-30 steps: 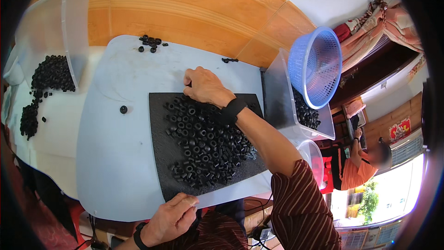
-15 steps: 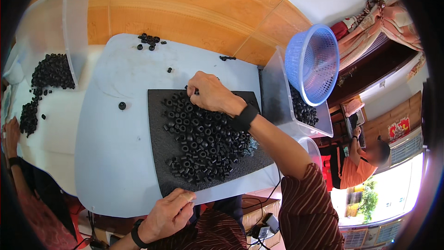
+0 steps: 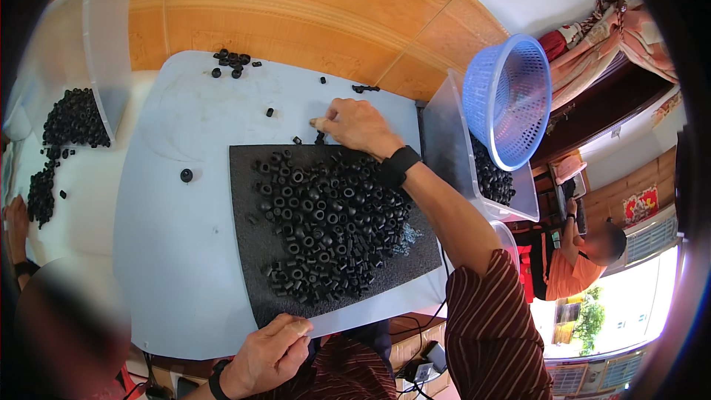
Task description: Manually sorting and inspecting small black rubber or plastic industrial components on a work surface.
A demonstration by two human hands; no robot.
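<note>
A heap of small black rubber-like rings and plugs point(image 3: 318, 215) covers much of a dark grey mat point(image 3: 248, 244) on the pale blue table. My right hand point(image 3: 359, 127) is over the mat's far edge, fingers curled and tips together; whether anything is between them is hidden. Just below those fingertips lies a small black piece point(image 3: 320, 138), with another black piece point(image 3: 297, 140) to its left. At the near edge of the mat, my left hand point(image 3: 270, 354) is closed, thumb against forefinger. What it pinches, if anything, I cannot make out.
Black parts point(image 3: 234, 60) lie in a cluster at the table's far left, and a single round one point(image 3: 187, 175) nearer. On the right stands a clear bin point(image 3: 463, 170) with a blue basket point(image 3: 492, 100) on it. Another person's hand point(image 3: 16, 226) is by parts at far left.
My right hand has moved from the heap to just past the mat's far edge. A black piece now lies farther back on the table. Another person's head has come in at lower left.
</note>
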